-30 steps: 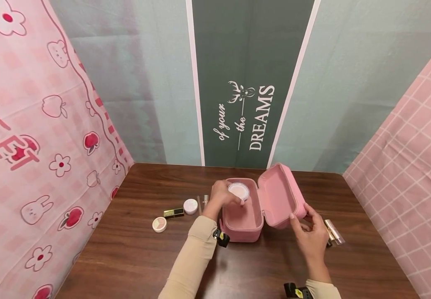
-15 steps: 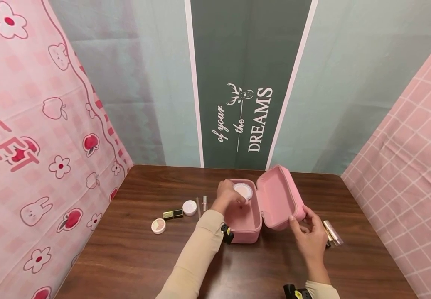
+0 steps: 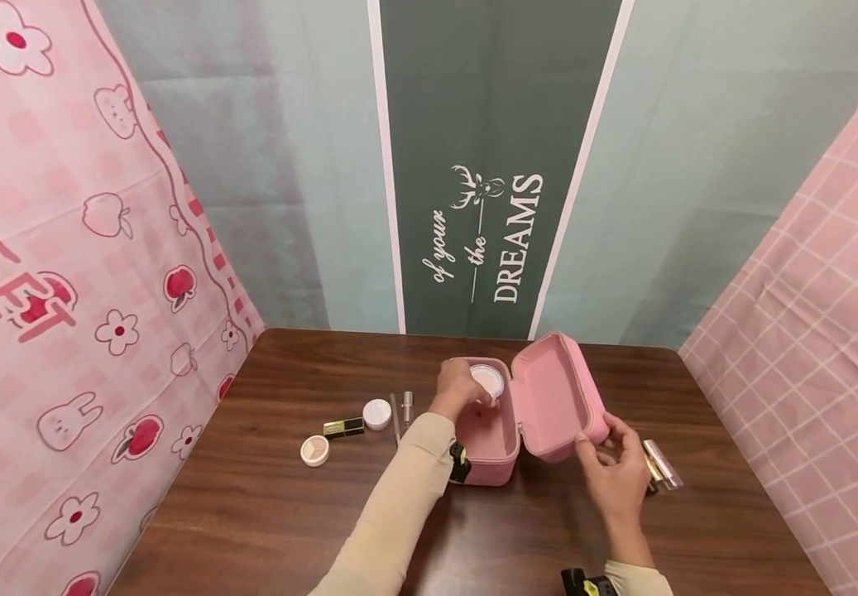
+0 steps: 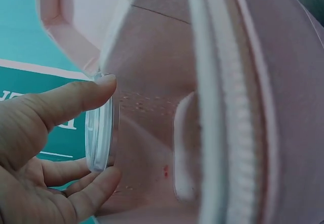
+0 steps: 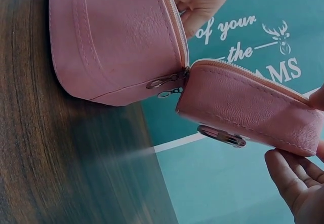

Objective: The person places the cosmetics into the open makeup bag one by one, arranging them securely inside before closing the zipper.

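Note:
A pink zippered cosmetic case point(image 3: 490, 473) stands with its lid point(image 3: 553, 399) swung out to the right. Over the far part of its opening, my left hand point(image 3: 460, 386) pinches a round compact point(image 3: 488, 380) with a pale face by its edge. In the left wrist view the compact point(image 4: 101, 133) appears side-on, clear-rimmed, between thumb and fingers. My right hand point(image 3: 616, 465) grips the lid's near right corner. Zipper pulls point(image 5: 167, 84) hang at the hinge side in the right wrist view. Part of the case's left side is hidden behind the left arm.
Left of the case lie a round three-colour palette point(image 3: 314, 451), a black-and-gold lipstick point(image 3: 343, 427), a round white container point(image 3: 377, 415), a slim pencil point(image 3: 395, 414) and a silver tube point(image 3: 408, 407). Shiny tubes point(image 3: 663, 465) lie beyond the right hand. A printed curtain point(image 3: 499, 165) hangs behind the table.
My left hand has moved rightward over the case with the compact, which sits a little farther right in the opening. The right hand keeps its grip on the lid.

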`<state>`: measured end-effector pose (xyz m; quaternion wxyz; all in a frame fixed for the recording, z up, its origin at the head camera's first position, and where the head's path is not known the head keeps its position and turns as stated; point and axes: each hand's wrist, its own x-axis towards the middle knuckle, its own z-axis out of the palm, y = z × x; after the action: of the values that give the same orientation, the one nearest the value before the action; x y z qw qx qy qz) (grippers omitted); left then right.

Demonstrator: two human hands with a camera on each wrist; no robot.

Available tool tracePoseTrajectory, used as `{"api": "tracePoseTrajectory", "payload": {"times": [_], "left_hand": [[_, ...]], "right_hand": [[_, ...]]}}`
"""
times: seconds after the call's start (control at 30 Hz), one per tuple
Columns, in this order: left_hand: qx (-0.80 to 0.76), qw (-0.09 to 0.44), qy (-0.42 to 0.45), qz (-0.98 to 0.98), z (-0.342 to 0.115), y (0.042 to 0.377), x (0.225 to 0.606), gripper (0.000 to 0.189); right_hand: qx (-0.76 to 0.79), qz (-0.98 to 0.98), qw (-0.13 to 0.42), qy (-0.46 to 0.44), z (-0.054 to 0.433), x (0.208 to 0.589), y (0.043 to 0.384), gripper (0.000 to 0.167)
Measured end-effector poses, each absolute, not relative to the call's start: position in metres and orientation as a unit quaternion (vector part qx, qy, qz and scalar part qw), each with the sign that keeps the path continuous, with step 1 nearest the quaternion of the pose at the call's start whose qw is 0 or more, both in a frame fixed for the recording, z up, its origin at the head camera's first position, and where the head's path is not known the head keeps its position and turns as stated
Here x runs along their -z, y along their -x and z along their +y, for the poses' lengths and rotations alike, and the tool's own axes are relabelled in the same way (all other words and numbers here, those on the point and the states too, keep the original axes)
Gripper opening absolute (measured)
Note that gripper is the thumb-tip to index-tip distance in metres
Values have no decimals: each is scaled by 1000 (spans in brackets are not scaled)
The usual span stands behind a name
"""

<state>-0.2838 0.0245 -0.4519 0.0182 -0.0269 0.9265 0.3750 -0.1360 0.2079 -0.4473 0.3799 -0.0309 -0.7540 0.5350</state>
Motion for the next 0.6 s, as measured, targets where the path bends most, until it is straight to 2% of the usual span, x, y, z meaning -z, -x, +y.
{"api": "tracePoseTrajectory", "payload": {"times": [0.23, 0.6], "left_hand": [[-301, 42, 5, 953, 34, 291, 451, 57], [-272, 77, 1, 959, 36, 297, 459, 60]], "right_hand": [[-539, -756, 369, 39, 212, 449, 137, 42], [-541, -755, 370, 34, 213, 450, 137, 42]]}}
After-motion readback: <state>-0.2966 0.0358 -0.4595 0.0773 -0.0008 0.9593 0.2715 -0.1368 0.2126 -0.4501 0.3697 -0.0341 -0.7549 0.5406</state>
